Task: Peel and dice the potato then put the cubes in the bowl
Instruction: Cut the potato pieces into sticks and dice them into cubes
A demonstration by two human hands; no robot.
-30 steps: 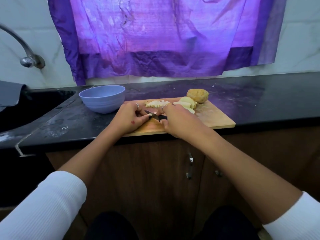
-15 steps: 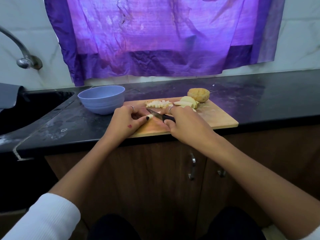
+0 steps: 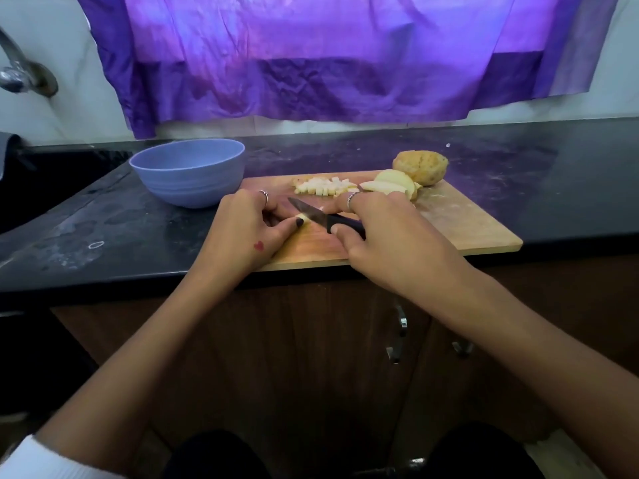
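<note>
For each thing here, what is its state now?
knife: gripped by right hand
potato piece: held by left hand
cubes: heaped on cutting board
bowl: upright
whole potato: unpeeled
potato slices: peeled, undiced

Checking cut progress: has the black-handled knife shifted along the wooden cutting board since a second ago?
Yes. The black-handled knife has drawn back toward the wooden cutting board's near edge, exposing more blade.

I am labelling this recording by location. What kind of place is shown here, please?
Most likely a home kitchen. A dark stone counter runs beside a sink with a tap, wooden cabinets sit below, and potato pieces lie on a wooden cutting board.
</note>
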